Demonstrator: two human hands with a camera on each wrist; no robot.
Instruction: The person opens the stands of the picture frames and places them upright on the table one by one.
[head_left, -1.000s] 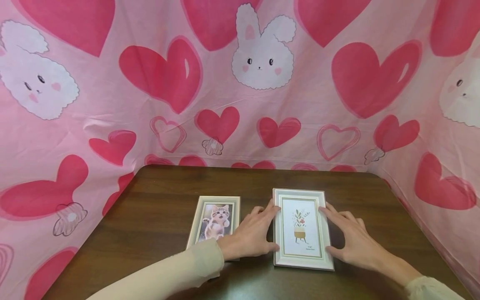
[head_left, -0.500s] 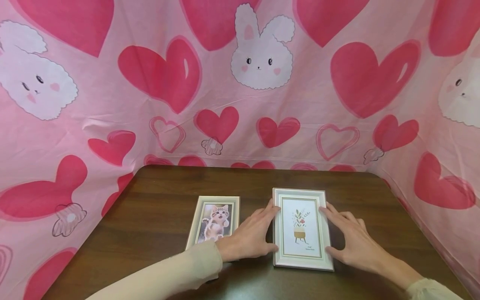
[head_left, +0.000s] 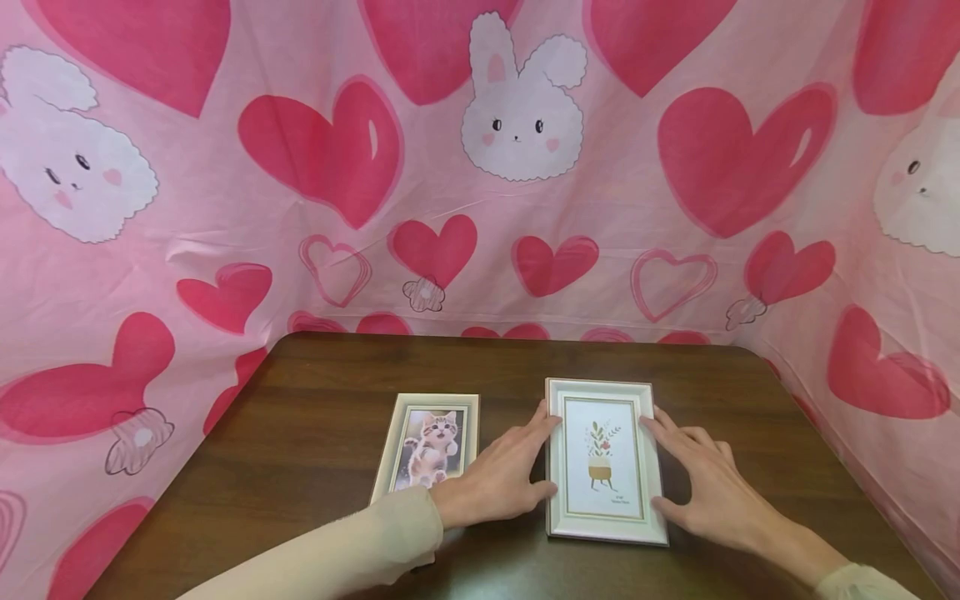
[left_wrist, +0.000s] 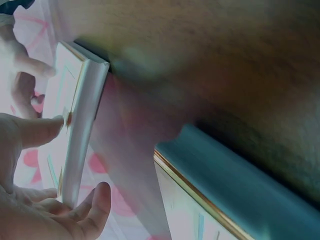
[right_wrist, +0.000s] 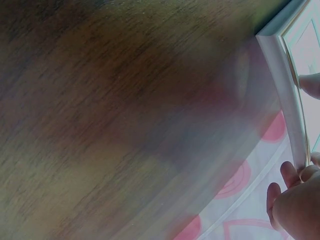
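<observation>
A larger white picture frame (head_left: 600, 458), showing a potted-plant print, lies face up right of centre between both hands. My left hand (head_left: 502, 475) touches its left edge, fingertips near the upper part and thumb lower down. At the opposite edge, my right hand (head_left: 712, 487) has its fingers and thumb spread the same way. In the left wrist view the left thumb (left_wrist: 47, 131) rests on the front rim. A smaller cream frame with a kitten picture (head_left: 435, 433) lies to the left, its lower part hidden by my left forearm.
The dark wooden table (head_left: 337, 367) has rounded far corners. Behind it and at both sides hangs a pink cloth (head_left: 427, 183) printed with hearts and rabbits. A strip of tabletop separates the two frames.
The head view tilts very slightly. Both hands stay at the larger frame's edges, and the frame barely shifts toward me. The kitten frame has not moved.
</observation>
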